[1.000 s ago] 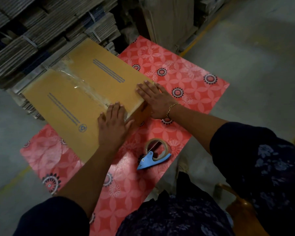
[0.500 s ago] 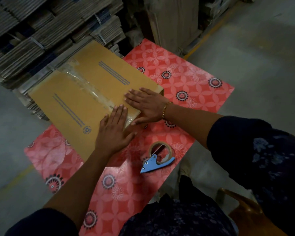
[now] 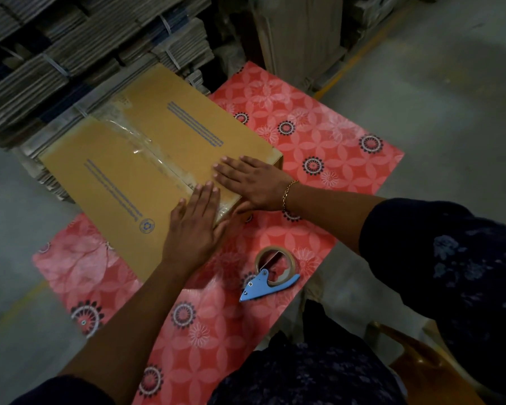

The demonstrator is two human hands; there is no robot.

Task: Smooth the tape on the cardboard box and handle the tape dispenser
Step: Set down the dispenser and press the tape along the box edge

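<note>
A brown cardboard box [image 3: 123, 182] lies on a red flowered table [image 3: 319, 135], with a strip of clear tape [image 3: 146, 147] running along its centre seam. My left hand [image 3: 195, 226] rests flat on the box's near end, fingers together over the tape. My right hand [image 3: 250, 181] lies flat beside it on the near right corner, thumb hanging over the edge. Neither hand holds anything. A blue tape dispenser [image 3: 270, 273] with a brown roll sits on the table near the front edge, apart from both hands.
Bundles of flattened cardboard [image 3: 70, 48] are stacked behind and to the left of the table. A tall upright stack [image 3: 298, 33] stands at the back. Grey concrete floor [image 3: 435, 83] lies to the right. A wooden chair part [image 3: 415, 355] shows at the lower right.
Both hands have slid up onto the box top from its near edge, and now lie flat side by side over the tape. The dispenser has not moved.
</note>
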